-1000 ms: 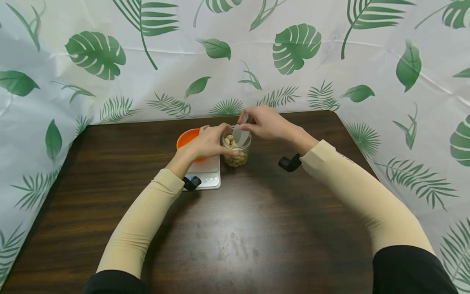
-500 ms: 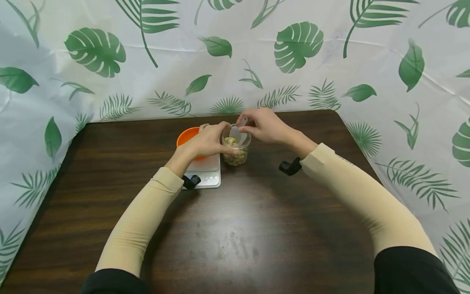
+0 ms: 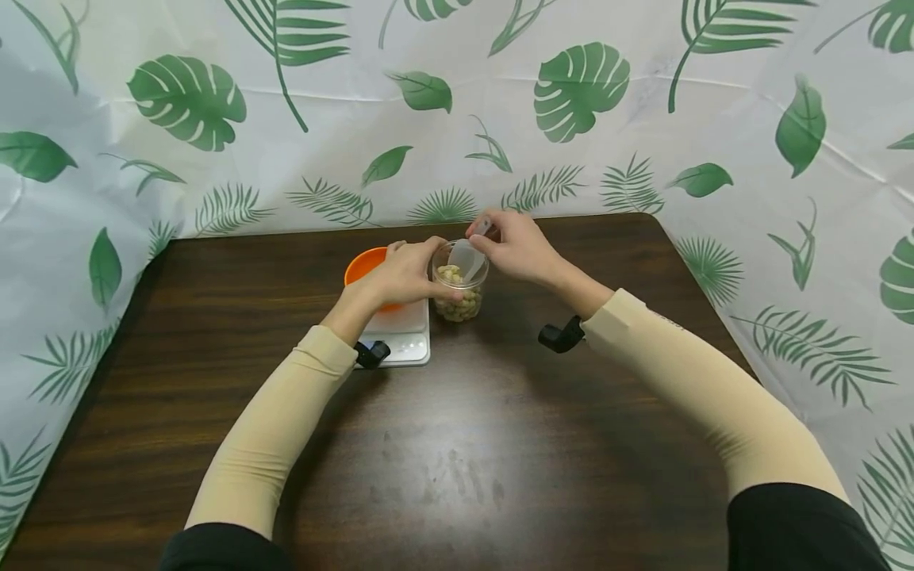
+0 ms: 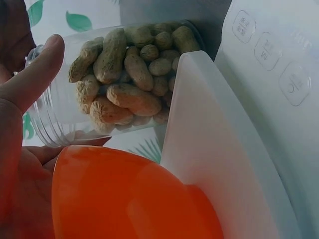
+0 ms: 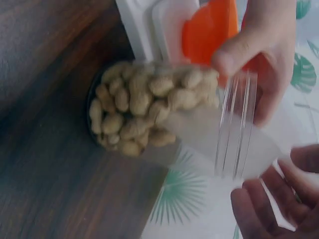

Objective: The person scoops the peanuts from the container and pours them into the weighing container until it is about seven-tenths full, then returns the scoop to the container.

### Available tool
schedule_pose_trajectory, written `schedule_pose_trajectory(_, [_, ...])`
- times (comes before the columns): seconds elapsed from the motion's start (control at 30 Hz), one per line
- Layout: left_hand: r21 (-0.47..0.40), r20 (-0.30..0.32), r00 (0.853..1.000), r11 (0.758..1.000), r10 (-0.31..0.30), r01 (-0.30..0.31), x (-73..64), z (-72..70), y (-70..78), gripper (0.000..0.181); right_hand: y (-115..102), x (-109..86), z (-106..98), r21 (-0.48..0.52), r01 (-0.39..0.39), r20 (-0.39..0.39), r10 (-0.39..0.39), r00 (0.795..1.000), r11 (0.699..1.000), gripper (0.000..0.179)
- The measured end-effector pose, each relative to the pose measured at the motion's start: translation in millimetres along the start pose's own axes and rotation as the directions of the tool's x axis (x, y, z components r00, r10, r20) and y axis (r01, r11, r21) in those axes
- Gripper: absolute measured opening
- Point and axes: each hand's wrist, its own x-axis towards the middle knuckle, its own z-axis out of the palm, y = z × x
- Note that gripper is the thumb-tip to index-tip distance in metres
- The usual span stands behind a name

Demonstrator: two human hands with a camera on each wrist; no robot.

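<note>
A clear plastic jar of unshelled peanuts stands upright on the table. My left hand grips it near the rim, thumb on the near side and fingers round the far side. With fingertips and thumb, my right hand pinches the handle of a translucent white scoop. The scoop slants down through the jar's mouth; in the right wrist view its blade reaches in among the upper peanuts. Left of the jar is an orange bowl, partly hidden under my left hand and forearm.
The bowl sits on the platform of a white kitchen scale, whose buttons show in the left wrist view. Everything is near the back edge of a dark wood table. A leaf-print curtain hangs right behind it.
My right hand has shifted slightly to the right, and the scoop's handle leans further that way. My left hand, the jar, the bowl and the scale stay in place.
</note>
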Motion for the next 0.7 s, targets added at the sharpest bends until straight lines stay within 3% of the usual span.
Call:
schedule_pose_trajectory(0.5, [0.010, -0.006, 1.000, 1.000, 0.000, 0.001, -1.3, -1.9, 1.4, 0.085, -16.5, -1.5, 6.9, -0.099, -0.036, -0.109, 0.025, 0.994, 0.994, 0.028])
schedule_pose_trajectory(0.7, [0.015, -0.005, 1.000, 1.000, 0.005, -0.005, 0.2, -1.7, 0.0, 0.084, -19.7, -2.1, 5.0, -0.087, -0.070, -0.097, 0.061, 0.993, 0.994, 0.030])
